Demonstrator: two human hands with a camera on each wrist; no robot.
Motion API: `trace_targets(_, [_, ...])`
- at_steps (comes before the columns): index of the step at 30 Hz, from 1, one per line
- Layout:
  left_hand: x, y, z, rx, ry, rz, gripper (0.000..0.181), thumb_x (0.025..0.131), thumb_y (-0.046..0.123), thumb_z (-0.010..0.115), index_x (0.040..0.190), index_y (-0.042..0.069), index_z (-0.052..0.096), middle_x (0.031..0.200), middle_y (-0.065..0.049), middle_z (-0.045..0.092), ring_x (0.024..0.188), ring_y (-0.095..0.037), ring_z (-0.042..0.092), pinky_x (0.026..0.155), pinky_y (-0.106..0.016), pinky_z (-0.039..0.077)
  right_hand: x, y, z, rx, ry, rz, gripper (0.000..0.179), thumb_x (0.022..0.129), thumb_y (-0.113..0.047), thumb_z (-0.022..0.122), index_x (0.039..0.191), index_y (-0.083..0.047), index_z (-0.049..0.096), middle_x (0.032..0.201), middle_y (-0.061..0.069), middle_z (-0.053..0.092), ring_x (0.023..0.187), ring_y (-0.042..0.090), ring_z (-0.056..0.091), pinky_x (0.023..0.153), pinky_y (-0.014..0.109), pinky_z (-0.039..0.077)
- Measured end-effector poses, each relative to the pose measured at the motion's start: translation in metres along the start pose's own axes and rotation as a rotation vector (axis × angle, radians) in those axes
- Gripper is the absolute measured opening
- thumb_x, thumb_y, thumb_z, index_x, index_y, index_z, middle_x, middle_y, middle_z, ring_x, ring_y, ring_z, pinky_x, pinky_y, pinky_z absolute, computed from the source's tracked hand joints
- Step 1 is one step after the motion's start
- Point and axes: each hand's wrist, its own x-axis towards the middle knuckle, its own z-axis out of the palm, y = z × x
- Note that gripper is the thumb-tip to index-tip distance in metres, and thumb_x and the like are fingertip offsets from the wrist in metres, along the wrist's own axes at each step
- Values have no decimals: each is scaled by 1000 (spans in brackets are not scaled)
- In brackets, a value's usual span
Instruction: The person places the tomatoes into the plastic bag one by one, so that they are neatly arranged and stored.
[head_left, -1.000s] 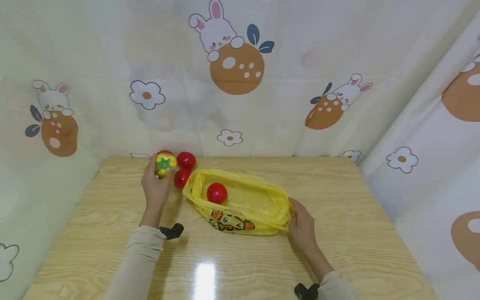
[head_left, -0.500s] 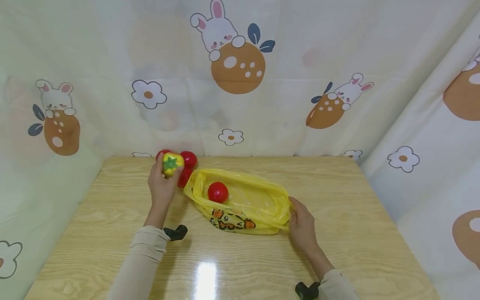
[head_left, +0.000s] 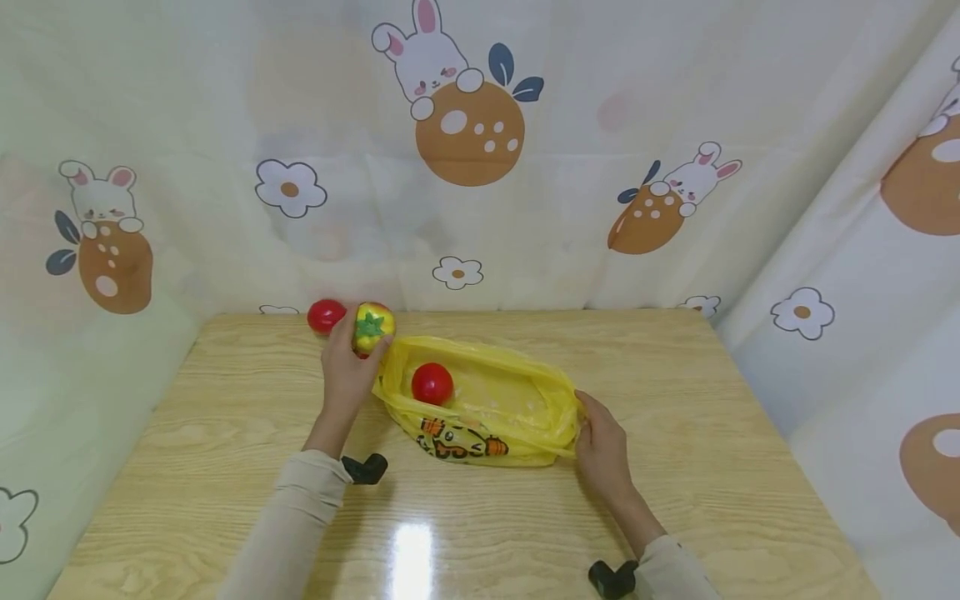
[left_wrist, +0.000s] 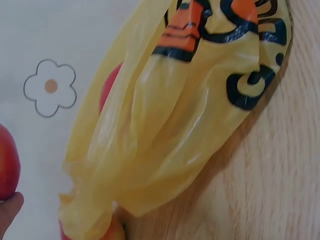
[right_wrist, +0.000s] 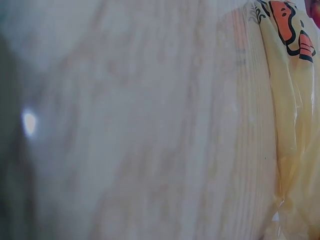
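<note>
In the head view my left hand (head_left: 349, 375) grips a round toy fruit (head_left: 372, 327) with a yellow top, a green star-shaped leaf and red sides. It is at the left end of a thin yellow plastic bag (head_left: 480, 454), whose mouth gapes upward. Inside the bag lies a red round fruit (head_left: 432, 384). My right hand (head_left: 603, 446) pinches the bag's right edge. In the left wrist view the held fruit (left_wrist: 7, 162) shows red above my thumb, and another fruit (left_wrist: 117, 231) is partly covered by the bag's corner.
Another red fruit (head_left: 326, 317) sits at the table's back edge, left of my left hand. Black pieces (head_left: 365, 468) stick out at both wrists. Behind the wooden table (head_left: 675, 500) hangs a curtain (head_left: 570, 225) printed with rabbits and flowers.
My left hand has carried the yellow-topped fruit rightward, from the cluster of red fruits to the bag's left end. The right hand stays on the bag's edge.
</note>
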Motion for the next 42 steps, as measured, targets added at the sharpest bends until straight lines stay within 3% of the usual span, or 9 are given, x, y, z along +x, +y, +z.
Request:
trace_targets(8, [-5, 2, 16, 8, -55, 15, 70, 89, 17, 72, 149, 3, 38, 145, -22, 44, 127, -39, 46, 106, -53, 43, 0, 2, 0, 1, 3, -5, 47, 89, 17, 40, 135, 9, 49, 133, 29, 54, 127, 46, 50, 102, 58, 44])
trace_targets(13, [-6, 3, 24, 22, -57, 33, 69, 89, 16, 71, 148, 4, 38, 145, -22, 44, 127, -39, 46, 107, -54, 42, 0, 2, 0, -6, 15, -13, 48, 89, 17, 40, 135, 9, 49, 133, 30, 54, 126, 46, 50, 102, 58, 44])
trace_targets(25, [-10, 23, 41, -2, -115, 5, 68, 90, 18, 70, 150, 11, 38, 147, -18, 41, 124, -37, 48, 102, -52, 47, 1, 2, -2, -18, 40, -42, 47, 87, 18, 40, 133, 10, 50, 130, 30, 56, 123, 47, 53, 100, 60, 45])
trace_targets(30, [-15, 28, 51, -18, -155, 41, 68, 89, 18, 71, 149, 11, 39, 145, -19, 43, 121, -37, 50, 101, -52, 48, 1, 4, -2, -6, 32, -24, 47, 89, 16, 41, 134, 9, 50, 131, 30, 56, 124, 46, 52, 101, 59, 44])
trace_targets(38, [-25, 25, 67, 23, -242, 174, 66, 87, 18, 74, 145, 7, 43, 139, -22, 48, 117, -39, 55, 95, -52, 52, 1, 5, -1, 0, 6, 2, 47, 90, 15, 39, 136, 9, 48, 134, 30, 54, 127, 46, 50, 103, 59, 43])
trace_targets(42, [-28, 23, 73, 51, -317, 171, 68, 89, 25, 73, 147, 13, 42, 142, -18, 47, 116, -36, 56, 94, -49, 53, 1, 5, 1, 6, 8, 11, 47, 90, 16, 39, 136, 8, 48, 134, 29, 54, 128, 45, 49, 104, 59, 42])
